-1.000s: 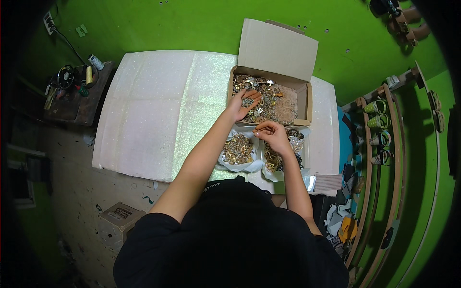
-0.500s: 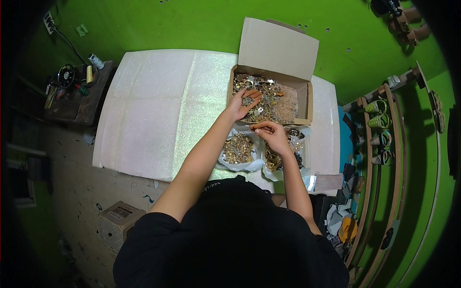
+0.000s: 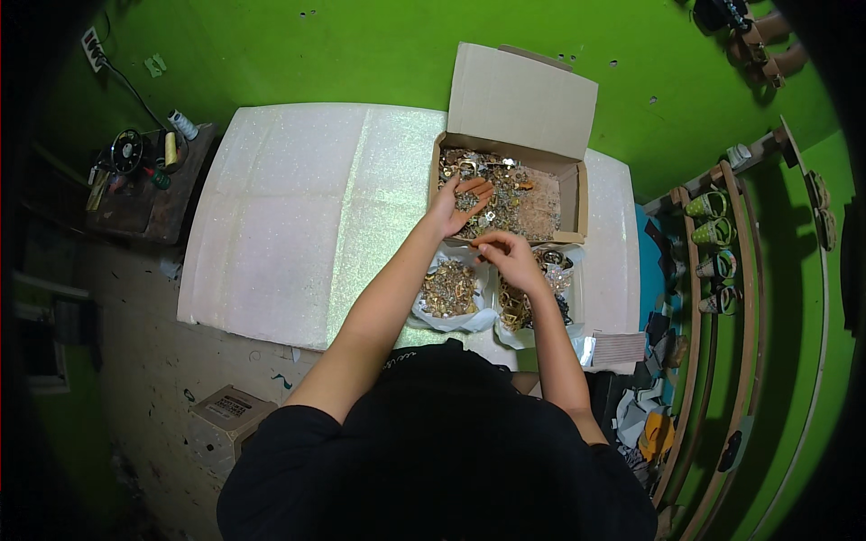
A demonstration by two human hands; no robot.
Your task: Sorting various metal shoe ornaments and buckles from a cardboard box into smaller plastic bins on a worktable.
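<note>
Palm up, my left hand (image 3: 448,209) is over the front left of an open cardboard box (image 3: 580,203). A little heap of small greyish metal pieces (image 3: 466,200) lies in its cupped palm. Just in front of the box's near wall is my right hand (image 3: 510,259), its thumb and fingertips pressed together; what they pinch, if anything, is too small to make out. Mixed metal trinkets (image 3: 510,207) cover much of the box floor. Below my hands sit a white-lined container (image 3: 469,322) of gold and silver bits and a second white container (image 3: 578,293) of larger fittings, partly hidden by my right forearm.
A shimmery white covering (image 3: 271,216) spreads over the table. At far left, a small dark stand (image 3: 144,203) bears thread spools. A wooden rack (image 3: 695,361) with green sandals (image 3: 713,232) lines the right wall. One closed carton (image 3: 230,415) rests on the floor.
The whole view has shifted slightly, with the scene a little lower. My left hand stays palm up over the box, and my right stays pinched near its front edge.
</note>
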